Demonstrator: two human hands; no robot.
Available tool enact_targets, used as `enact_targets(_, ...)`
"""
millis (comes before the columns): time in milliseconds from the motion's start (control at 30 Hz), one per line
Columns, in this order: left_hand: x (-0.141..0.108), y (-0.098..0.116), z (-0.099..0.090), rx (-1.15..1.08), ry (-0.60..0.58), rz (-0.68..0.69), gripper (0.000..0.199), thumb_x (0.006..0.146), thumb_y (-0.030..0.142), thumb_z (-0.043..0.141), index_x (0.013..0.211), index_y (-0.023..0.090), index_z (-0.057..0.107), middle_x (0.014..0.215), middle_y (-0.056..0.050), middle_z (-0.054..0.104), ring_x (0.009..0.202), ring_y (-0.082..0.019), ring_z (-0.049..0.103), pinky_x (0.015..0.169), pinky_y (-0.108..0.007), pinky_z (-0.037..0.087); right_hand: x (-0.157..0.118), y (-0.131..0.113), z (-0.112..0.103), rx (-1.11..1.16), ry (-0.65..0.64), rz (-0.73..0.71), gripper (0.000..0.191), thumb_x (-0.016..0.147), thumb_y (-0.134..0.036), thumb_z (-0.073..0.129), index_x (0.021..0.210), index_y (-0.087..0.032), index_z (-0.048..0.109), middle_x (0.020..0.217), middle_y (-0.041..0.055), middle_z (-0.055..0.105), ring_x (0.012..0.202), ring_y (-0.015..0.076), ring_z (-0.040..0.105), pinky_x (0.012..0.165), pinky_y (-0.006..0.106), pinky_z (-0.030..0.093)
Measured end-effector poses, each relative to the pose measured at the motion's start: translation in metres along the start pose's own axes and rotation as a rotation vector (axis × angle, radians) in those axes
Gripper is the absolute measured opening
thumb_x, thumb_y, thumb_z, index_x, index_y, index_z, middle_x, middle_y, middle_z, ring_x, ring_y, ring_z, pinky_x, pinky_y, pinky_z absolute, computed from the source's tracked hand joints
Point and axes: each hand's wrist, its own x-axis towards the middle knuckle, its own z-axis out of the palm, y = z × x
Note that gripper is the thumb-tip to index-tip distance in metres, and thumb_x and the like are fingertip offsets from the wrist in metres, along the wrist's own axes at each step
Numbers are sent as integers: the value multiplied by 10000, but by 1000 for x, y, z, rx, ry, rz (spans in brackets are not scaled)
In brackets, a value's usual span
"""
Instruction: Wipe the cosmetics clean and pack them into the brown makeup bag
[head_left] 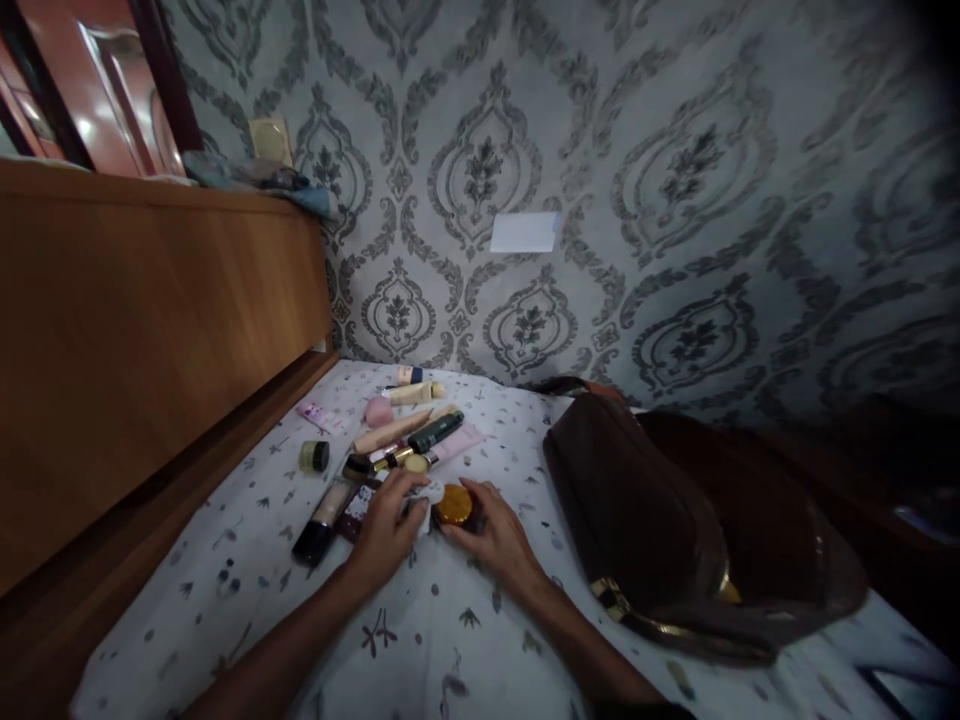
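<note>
On a white patterned sheet (262,560), my right hand (499,535) is closed around a round jar with an amber lid (454,505). Just left of it, my left hand (388,528) pinches a small white item (430,492), perhaps a wipe or tissue, close against the jar. A tube with a black cap (324,520) and a dark packet (355,512) lie left of my left hand. Beyond the hands are a dark green tube (436,430), a beige tube (390,432), a pale pink tube (459,442) and a pink sponge (379,411).
A dark brown bag (637,500) lies on the right. At the left stands a wooden cabinet (157,350). A small jar with a black lid (313,456) and a pink tube (321,416) rest near it. The patterned wall (480,300) rises behind.
</note>
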Motion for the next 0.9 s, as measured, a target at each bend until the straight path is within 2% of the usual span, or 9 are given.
enact_targets(167, -4, 6, -1, 97, -34, 42, 185, 902, 203, 503, 1047, 197, 619, 1012, -71, 616, 989, -228, 596, 888, -355, 475, 2, -7, -7, 4, -118, 36, 454, 699, -312, 786, 1105, -164, 644, 980, 50, 625, 918, 211, 597, 832, 343, 479)
enact_targets(267, -10, 12, 5, 226, -158, 161, 254, 946, 181, 441, 1132, 203, 612, 1071, -90, 591, 1015, -227, 586, 898, -359, 482, 2, -12, -9, -3, -118, 45, 413, 706, -272, 772, 1088, -171, 654, 943, 34, 619, 882, 197, 582, 806, 322, 463)
enact_targets(367, -12, 17, 11, 454, -298, 320, 351, 940, 112, 401, 1196, 234, 609, 1151, -101, 580, 1055, -243, 564, 911, -388, 486, 2, -15, -9, -1, -113, 43, 359, 701, -195, 745, 1049, -171, 664, 906, 22, 611, 849, 185, 575, 775, 298, 449)
enact_targets(467, -3, 21, 14, 639, -334, 343, 398, 914, 75, 415, 1219, 247, 604, 1172, -93, 583, 1073, -252, 551, 907, -392, 493, 2, -16, -9, -11, -107, 55, 308, 710, -219, 752, 1001, -165, 665, 892, 19, 609, 829, 177, 565, 758, 288, 434)
enact_targets(567, 8, 23, 16, 666, -304, 247, 366, 907, 87, 432, 1181, 228, 629, 1150, -96, 575, 1093, -255, 549, 934, -392, 482, 1, -19, -11, -39, -112, 67, 316, 727, -286, 763, 1001, -166, 661, 899, 17, 611, 844, 178, 561, 762, 285, 422)
enact_targets(700, 11, 19, 21, 561, -182, 100, 331, 920, 121, 413, 1159, 183, 633, 1143, -116, 553, 1029, -251, 583, 928, -408, 483, 1, -21, -12, -63, -135, 99, 390, 707, -312, 783, 1051, -166, 669, 919, 23, 614, 858, 191, 575, 758, 287, 421)
enact_targets(900, -1, 15, 30, 556, -36, 87, 295, 969, 190, 374, 1177, 184, 583, 1062, -90, 556, 1002, -223, 586, 929, -388, 484, 2, -16, -8, -17, -101, 84, 390, 711, -328, 777, 1055, -184, 663, 961, 37, 631, 894, 207, 592, 805, 313, 442)
